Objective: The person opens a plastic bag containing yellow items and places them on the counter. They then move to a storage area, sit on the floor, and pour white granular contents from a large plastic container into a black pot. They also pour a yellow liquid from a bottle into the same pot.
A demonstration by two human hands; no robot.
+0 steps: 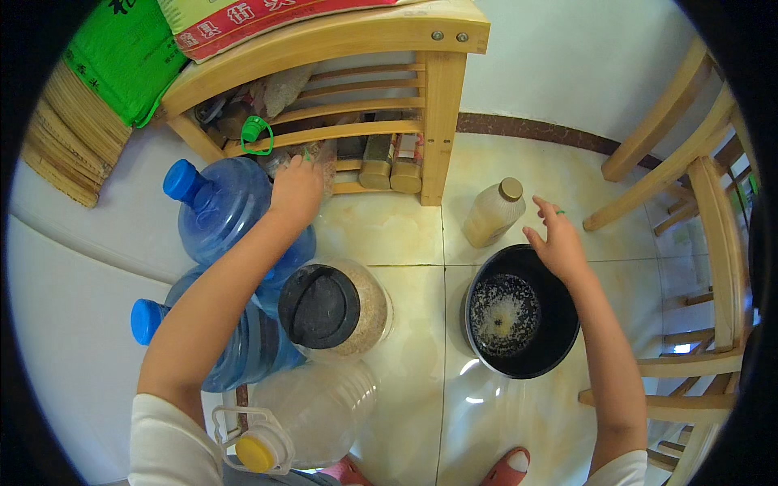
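Note:
My left hand reaches to the front of the wooden rack's lower shelf, at a clear plastic bag; its fingertips are partly hidden, so its grip is unclear. My right hand is empty, fingers apart, over the rim of a black cooking pot with pale grains scattered on its bottom. Just left of that hand stands a plastic bottle with a gold cap and pale contents. A clear jar of grain with a black lid stands below my left hand. Near my left upper arm is a large clear jug with a yellow cap.
Blue water jugs stand at the left. The wooden rack holds sacks on top and gold-capped jars below. Wooden chairs line the right side. My slippers are at the bottom.

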